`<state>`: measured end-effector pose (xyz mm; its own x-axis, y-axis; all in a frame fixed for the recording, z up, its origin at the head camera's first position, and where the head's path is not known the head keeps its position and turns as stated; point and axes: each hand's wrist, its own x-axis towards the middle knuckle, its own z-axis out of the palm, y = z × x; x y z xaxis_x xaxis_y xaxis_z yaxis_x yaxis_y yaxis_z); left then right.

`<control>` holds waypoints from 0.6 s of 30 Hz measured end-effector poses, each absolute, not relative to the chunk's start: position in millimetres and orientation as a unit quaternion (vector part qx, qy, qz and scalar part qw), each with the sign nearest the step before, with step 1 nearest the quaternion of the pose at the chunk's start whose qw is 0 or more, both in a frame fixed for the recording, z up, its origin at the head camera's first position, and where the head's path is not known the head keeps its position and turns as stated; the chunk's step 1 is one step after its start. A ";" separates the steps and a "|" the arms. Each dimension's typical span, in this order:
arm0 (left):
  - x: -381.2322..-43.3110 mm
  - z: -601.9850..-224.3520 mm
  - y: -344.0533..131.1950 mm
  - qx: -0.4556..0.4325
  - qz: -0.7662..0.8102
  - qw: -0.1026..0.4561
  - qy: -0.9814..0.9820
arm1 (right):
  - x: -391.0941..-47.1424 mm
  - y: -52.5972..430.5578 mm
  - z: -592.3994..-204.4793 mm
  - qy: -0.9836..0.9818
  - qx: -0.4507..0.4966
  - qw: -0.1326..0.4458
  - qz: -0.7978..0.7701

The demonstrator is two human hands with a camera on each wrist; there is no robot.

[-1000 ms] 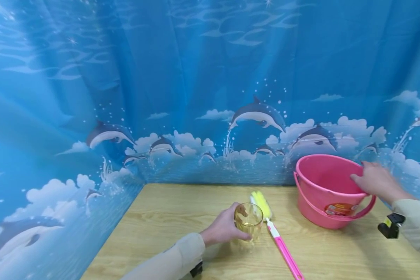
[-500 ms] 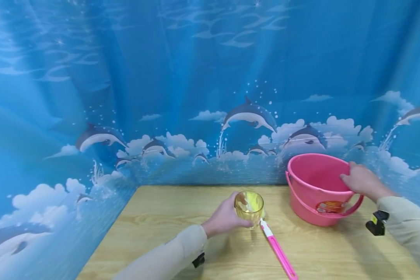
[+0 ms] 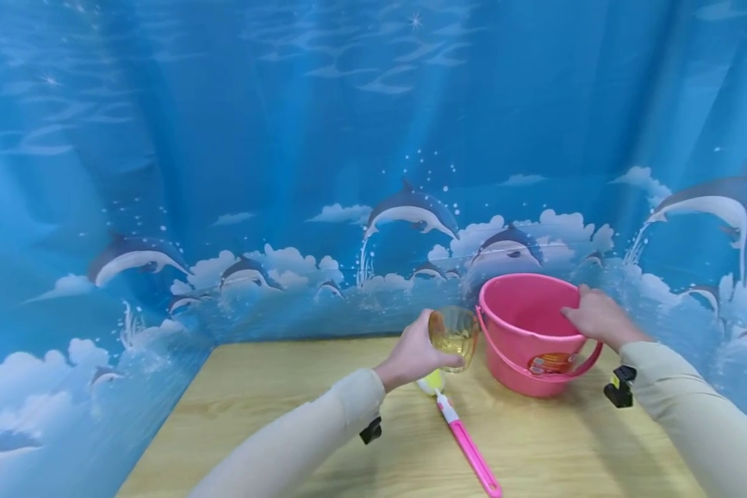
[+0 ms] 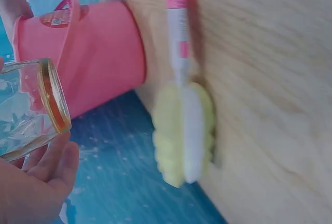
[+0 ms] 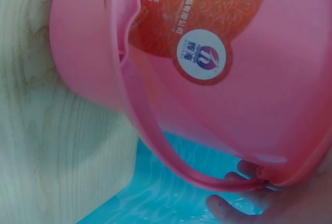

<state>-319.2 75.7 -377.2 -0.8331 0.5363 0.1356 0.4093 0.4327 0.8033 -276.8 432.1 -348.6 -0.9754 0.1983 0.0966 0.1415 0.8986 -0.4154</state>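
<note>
A clear amber-tinted glass cup (image 3: 458, 330) is held by my left hand (image 3: 418, 351), fingers and thumb around its side, raised over the far part of the table. In the left wrist view the cup's thick base (image 4: 54, 97) faces the brush. The pink bucket (image 3: 507, 349) stands upright just right of the cup. My right hand (image 3: 602, 319) grips the bucket's right rim, thumb inside. The right wrist view shows fingers (image 5: 228, 211) outside the wall, near where the bail handle (image 5: 171, 162) joins. The bucket's floor is hidden.
A bottle brush with a pink handle (image 3: 473, 446) and yellow sponge head (image 4: 168, 136) lies on the wooden table (image 3: 274, 415), below the cup in the head view. A blue dolphin-print curtain (image 3: 324, 173) hangs behind the table's far edge.
My left hand has lifted the cup and carried it away from me, over the brush head and closer to the bucket. My right hand stays on the bucket rim. The head view has shifted right.
</note>
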 end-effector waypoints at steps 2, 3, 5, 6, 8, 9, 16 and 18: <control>-321.2 -372.3 82.4 0.276 0.455 0.075 0.843 | -278.5 429.3 -349.2 -0.971 -0.090 0.068 0.210; -322.2 -369.8 85.7 0.275 0.456 0.077 0.843 | -279.0 428.3 -349.3 -0.971 -0.093 0.069 0.208; -324.1 -365.2 92.9 0.275 0.458 0.078 0.842 | -279.8 427.3 -350.2 -0.970 -0.097 0.069 0.211; -325.0 -363.1 96.6 0.275 0.460 0.078 0.841 | -280.1 427.2 -350.6 -0.970 -0.099 0.070 0.210; -326.6 -358.9 103.7 0.277 0.465 0.076 0.838 | -280.0 427.3 -351.5 -0.969 -0.103 0.074 0.213; -327.5 -357.1 107.2 0.278 0.466 0.074 0.837 | -279.7 427.5 -351.6 -0.968 -0.104 0.076 0.215; -333.4 -347.6 127.6 0.276 0.466 0.058 0.839 | -278.4 428.9 -353.8 -0.966 -0.117 0.079 0.218; -335.9 -344.3 131.7 0.276 0.465 0.056 0.839 | -277.8 428.2 -353.5 -0.966 -0.121 0.080 0.216</control>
